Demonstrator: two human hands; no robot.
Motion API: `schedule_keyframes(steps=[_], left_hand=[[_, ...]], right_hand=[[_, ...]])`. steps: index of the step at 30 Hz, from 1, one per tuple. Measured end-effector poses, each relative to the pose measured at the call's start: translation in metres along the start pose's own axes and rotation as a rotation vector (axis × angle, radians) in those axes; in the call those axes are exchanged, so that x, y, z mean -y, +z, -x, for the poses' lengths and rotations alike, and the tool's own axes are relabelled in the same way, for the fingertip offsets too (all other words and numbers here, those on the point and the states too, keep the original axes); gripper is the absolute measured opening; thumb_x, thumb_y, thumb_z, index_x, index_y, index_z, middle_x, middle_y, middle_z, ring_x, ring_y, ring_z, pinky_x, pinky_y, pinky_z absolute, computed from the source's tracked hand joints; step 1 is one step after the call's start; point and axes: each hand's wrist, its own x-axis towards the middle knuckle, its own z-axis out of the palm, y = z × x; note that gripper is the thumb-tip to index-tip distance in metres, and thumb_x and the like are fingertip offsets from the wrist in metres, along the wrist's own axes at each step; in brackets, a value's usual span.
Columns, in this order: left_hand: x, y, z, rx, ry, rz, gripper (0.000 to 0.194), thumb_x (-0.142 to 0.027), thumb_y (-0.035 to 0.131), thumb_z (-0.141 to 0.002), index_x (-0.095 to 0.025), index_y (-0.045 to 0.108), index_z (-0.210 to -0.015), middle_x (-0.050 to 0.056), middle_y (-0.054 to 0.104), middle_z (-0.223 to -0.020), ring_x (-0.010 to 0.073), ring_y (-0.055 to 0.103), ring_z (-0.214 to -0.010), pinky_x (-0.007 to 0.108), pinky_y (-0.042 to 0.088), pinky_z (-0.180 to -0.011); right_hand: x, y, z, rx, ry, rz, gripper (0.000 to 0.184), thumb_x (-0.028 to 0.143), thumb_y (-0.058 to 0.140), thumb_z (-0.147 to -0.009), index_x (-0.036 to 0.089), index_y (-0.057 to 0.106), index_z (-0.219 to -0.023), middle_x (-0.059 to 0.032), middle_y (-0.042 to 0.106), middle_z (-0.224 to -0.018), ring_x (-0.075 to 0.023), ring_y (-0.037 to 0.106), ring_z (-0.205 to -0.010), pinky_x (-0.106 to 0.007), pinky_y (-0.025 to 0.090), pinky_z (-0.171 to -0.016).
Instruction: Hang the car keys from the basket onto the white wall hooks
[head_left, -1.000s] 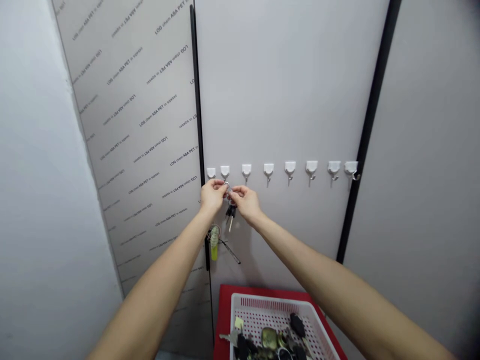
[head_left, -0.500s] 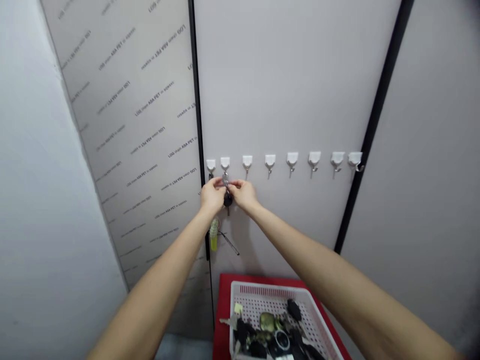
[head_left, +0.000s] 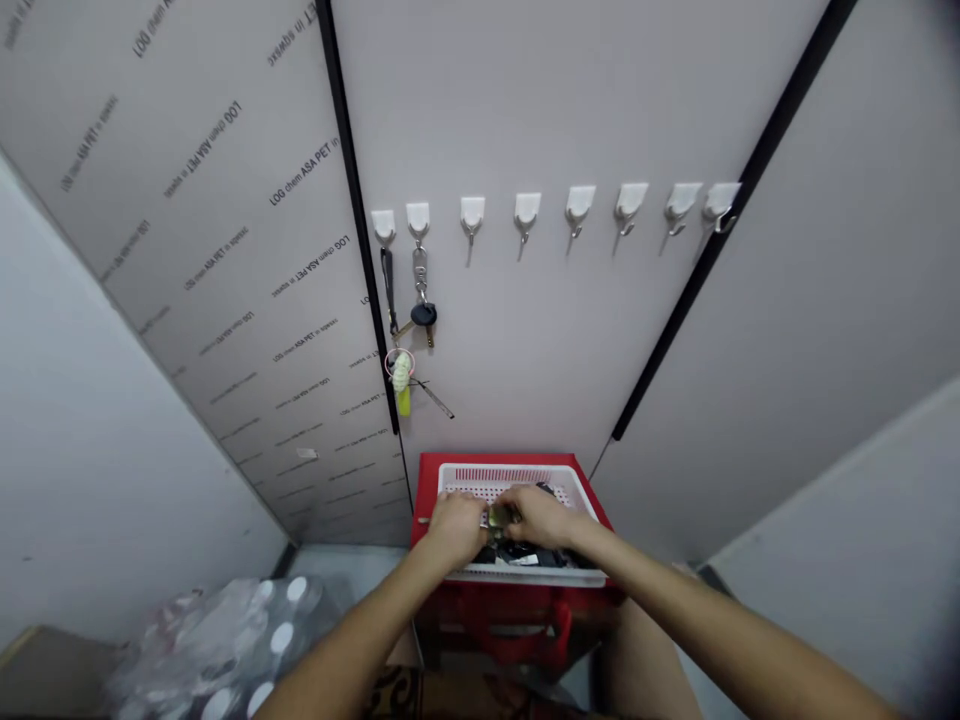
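Note:
Both my hands are down in the white plastic basket [head_left: 517, 475] that rests on a red stool [head_left: 427, 480]. My left hand [head_left: 456, 527] and my right hand [head_left: 541, 517] have curled fingers around a brass-coloured key item [head_left: 498, 516] between them. Dark keys and fobs [head_left: 525, 552] fill the basket. On the wall above, a bunch with a black-headed key [head_left: 423, 312] hangs from the second white hook [head_left: 418, 217]. A strap with a yellow-green tag [head_left: 403, 385] hangs from the first hook [head_left: 383, 224].
Several bare white hooks [head_left: 577, 200] run rightward along the grey panel. Black vertical strips [head_left: 352, 220] divide the wall panels. A bundle wrapped in clear plastic with white dots [head_left: 225, 640] lies on the floor at lower left.
Both hands let go of the black-key bunch, which now hangs on the second hook, and dropped down into the basket. The camera tilted downward.

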Motion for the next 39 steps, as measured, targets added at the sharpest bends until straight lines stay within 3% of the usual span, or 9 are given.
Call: schedule_keyframes(steps=[3, 6, 11, 14, 17, 21, 27, 34, 39], left_hand=[[-0.008, 0.006, 0.002, 0.055, 0.01, -0.12, 0.023, -0.021, 0.048, -0.057, -0.016, 0.055, -0.078, 0.01, 0.058, -0.081, 0.025, 0.047, -0.084, 0.036, 0.033, -0.073], [-0.013, 0.005, -0.003, 0.091, -0.063, -0.142, 0.032, -0.024, 0.046, -0.059, -0.018, 0.049, -0.09, 0.008, 0.057, -0.085, 0.0233, 0.048, -0.084, 0.035, 0.034, -0.073], [-0.006, 0.006, -0.019, 0.081, -0.13, -0.02, 0.051, -0.022, 0.045, -0.059, -0.021, 0.032, -0.108, 0.005, 0.049, -0.104, 0.0174, 0.045, -0.092, 0.026, 0.035, -0.074], [-0.002, 0.008, -0.029, 0.125, -0.083, 0.036, 0.042, -0.022, 0.046, -0.059, -0.023, 0.041, -0.1, 0.002, 0.052, -0.1, 0.016, 0.047, -0.089, 0.024, 0.035, -0.072], [-0.002, 0.012, -0.034, 0.171, -0.075, 0.043, 0.034, -0.023, 0.048, -0.056, -0.022, 0.048, -0.09, 0.004, 0.056, -0.09, 0.0182, 0.05, -0.082, 0.025, 0.037, -0.067], [-0.001, 0.017, -0.037, 0.112, -0.161, 0.121, 0.025, -0.023, 0.045, -0.059, -0.017, 0.051, -0.082, 0.006, 0.058, -0.08, 0.0174, 0.052, -0.073, 0.025, 0.037, -0.061], [0.004, 0.016, -0.038, 0.057, -0.18, 0.206, 0.018, -0.015, 0.041, -0.06, -0.014, 0.053, -0.073, 0.003, 0.058, -0.071, 0.0119, 0.05, -0.066, 0.021, 0.036, -0.059], [-0.014, 0.005, -0.03, -0.015, 0.061, 0.539, 0.036, -0.011, 0.047, -0.054, -0.014, 0.051, -0.089, 0.004, 0.055, -0.091, 0.0136, 0.047, -0.081, 0.023, 0.034, -0.073], [-0.024, -0.023, -0.034, -0.088, 0.033, 0.783, 0.019, -0.021, 0.045, -0.06, -0.011, 0.056, -0.072, 0.001, 0.058, -0.067, 0.0108, 0.048, -0.062, 0.02, 0.036, -0.06]], right_hand=[[-0.011, 0.01, 0.007, -0.045, 0.043, 0.112, 0.032, 0.021, 0.05, -0.054, 0.014, 0.054, -0.085, -0.0075, 0.056, -0.08, -0.0163, 0.047, -0.074, -0.023, 0.033, -0.062], [-0.013, 0.01, 0.004, 0.013, 0.128, 0.07, 0.032, 0.019, 0.05, -0.052, 0.014, 0.053, -0.084, -0.0049, 0.056, -0.071, -0.0137, 0.047, -0.064, -0.021, 0.033, -0.056], [-0.008, 0.004, -0.001, -0.015, 0.016, -0.127, 0.034, 0.006, 0.042, -0.05, 0.015, 0.051, -0.082, 0.0013, 0.052, -0.061, -0.0081, 0.044, -0.054, -0.017, 0.032, -0.051], [-0.009, 0.002, 0.0, -0.036, -0.03, -0.167, 0.033, 0.003, 0.037, -0.049, 0.014, 0.053, -0.076, 0.0016, 0.051, -0.058, -0.0068, 0.041, -0.051, -0.015, 0.031, -0.048], [-0.013, 0.0, 0.003, -0.057, 0.022, -0.085, 0.025, 0.007, 0.04, -0.05, 0.014, 0.055, -0.069, 0.0007, 0.051, -0.057, -0.0072, 0.04, -0.051, -0.016, 0.03, -0.048], [-0.016, -0.004, 0.01, -0.005, 0.078, -0.043, 0.026, 0.016, 0.048, -0.051, 0.015, 0.056, -0.075, 0.0009, 0.051, -0.057, -0.0067, 0.038, -0.049, -0.017, 0.028, -0.046], [-0.017, -0.007, 0.015, 0.024, 0.052, -0.08, 0.017, 0.011, 0.045, -0.049, 0.013, 0.056, -0.062, 0.0032, 0.045, -0.05, -0.0045, 0.033, -0.044, -0.016, 0.024, -0.042], [-0.009, -0.037, 0.009, -0.105, 0.057, -0.546, 0.018, 0.009, 0.039, -0.054, 0.012, 0.05, -0.067, 0.0059, 0.038, -0.047, -0.0032, 0.03, -0.042, -0.015, 0.023, -0.04], [0.009, -0.073, 0.008, -0.264, 0.01, -0.825, 0.011, 0.015, 0.043, -0.056, 0.013, 0.047, -0.067, 0.0054, 0.041, -0.051, -0.0034, 0.036, -0.045, -0.017, 0.029, -0.046]])
